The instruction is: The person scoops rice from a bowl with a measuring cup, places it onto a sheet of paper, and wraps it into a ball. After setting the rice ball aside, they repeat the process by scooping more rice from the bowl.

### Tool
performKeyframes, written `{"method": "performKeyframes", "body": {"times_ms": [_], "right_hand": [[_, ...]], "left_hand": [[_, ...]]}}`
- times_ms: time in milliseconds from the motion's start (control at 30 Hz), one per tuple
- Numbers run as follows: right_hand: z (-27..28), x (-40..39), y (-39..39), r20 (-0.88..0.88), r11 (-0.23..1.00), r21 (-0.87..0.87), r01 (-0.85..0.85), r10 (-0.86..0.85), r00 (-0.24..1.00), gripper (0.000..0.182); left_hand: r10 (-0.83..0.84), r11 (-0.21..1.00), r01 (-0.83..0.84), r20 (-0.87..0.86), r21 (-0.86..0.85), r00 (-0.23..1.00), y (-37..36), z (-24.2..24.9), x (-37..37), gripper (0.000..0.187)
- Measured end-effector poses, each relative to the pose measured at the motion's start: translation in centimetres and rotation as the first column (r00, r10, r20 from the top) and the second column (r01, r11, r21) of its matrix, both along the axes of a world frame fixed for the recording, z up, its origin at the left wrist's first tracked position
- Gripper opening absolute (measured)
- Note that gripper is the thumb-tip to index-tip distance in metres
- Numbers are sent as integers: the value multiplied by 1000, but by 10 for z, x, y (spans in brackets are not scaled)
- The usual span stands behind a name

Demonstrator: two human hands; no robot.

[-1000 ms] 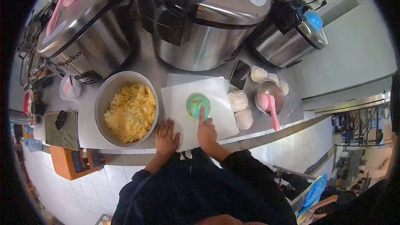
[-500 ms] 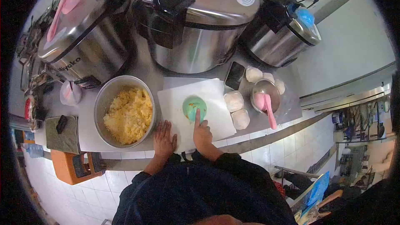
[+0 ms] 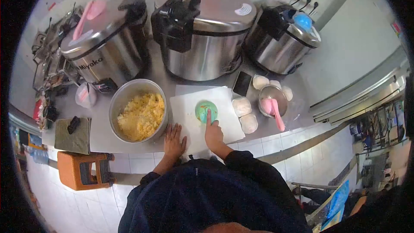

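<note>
On a stack of white paper sheets [image 3: 183, 110] lies a small, round, green dish or disc [image 3: 202, 110] with brownish smears. The stretched index finger of my right hand [image 3: 213, 134] touches its surface, while the other fingers are curled; nothing is gripped. My left hand [image 3: 175, 141] rests flat with fingers spread at the paper's lower left edge, just beside a large metal bowl [image 3: 113, 123] of yellow rice [image 3: 142, 116]. Right of the paper sit several white wrapped bundles [image 3: 249, 123] and a small metal bowl [image 3: 282, 97] holding a pink rice paddle [image 3: 276, 111].
Three steel rice cookers stand behind: the left cooker [image 3: 112, 60], the large middle cooker [image 3: 202, 56] and the right cooker [image 3: 276, 47]. A black phone [image 3: 242, 83] lies near the bundles. A folded cloth [image 3: 71, 136] is at left, above an orange stool [image 3: 77, 172].
The head view has shifted, showing more of the wall behind the cookers. My right index finger stays on the green dish, and my left hand still lies flat.
</note>
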State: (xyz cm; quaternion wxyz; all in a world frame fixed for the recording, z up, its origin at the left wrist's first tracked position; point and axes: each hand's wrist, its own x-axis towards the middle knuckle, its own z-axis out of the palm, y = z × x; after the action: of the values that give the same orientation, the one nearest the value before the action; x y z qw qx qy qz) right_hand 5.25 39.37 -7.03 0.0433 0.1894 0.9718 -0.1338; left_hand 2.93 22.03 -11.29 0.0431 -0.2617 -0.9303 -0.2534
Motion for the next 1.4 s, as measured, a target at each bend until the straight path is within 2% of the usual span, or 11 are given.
{"method": "performKeyframes", "body": {"times_ms": [200,367,433,500,600,700,800,833,900,1067,1400], "right_hand": [[58,2,0,-111,990,-140,11,-27,993,74],[113,-30,-35,-440,894,-142,-424,326,836,67],[155,-42,-81,-344,850,-142,-508,439,830,65],[122,-72,-115,-527,784,-73,-616,494,692,62],[130,-77,-130,-474,733,-102,-673,559,680,56],[135,-49,-95,-659,651,-185,-736,473,585,45],[83,-9,-14,-666,731,-225,-644,368,649,30],[78,12,15,-470,757,-360,-545,357,807,35],[25,49,63,-345,858,-189,-478,397,850,39],[-10,75,108,-341,883,-132,-451,387,857,43],[-38,68,143,-474,768,99,-632,595,649,28]], "left_hand": [[-15,1000,14,-34,-16,999,-3,-6,0,53],[-142,977,156,106,-143,984,-17,7,-10,52],[-147,971,179,196,-157,970,-24,6,-19,48],[-79,978,136,322,-158,943,-28,5,-21,42],[-213,965,178,-179,-194,960,-37,-37,-29,34],[-281,936,204,-256,-288,925,-33,-30,-21,30],[-336,939,316,-166,-136,927,-31,-8,-14,29],[-370,918,336,-152,-209,917,-31,-3,-16,29],[-390,911,363,-127,-193,912,-33,-13,-21,30],[-357,904,352,25,-242,934,-32,-10,-25,28],[-189,982,182,-204,-56,960,-10,39,17,25]]}}
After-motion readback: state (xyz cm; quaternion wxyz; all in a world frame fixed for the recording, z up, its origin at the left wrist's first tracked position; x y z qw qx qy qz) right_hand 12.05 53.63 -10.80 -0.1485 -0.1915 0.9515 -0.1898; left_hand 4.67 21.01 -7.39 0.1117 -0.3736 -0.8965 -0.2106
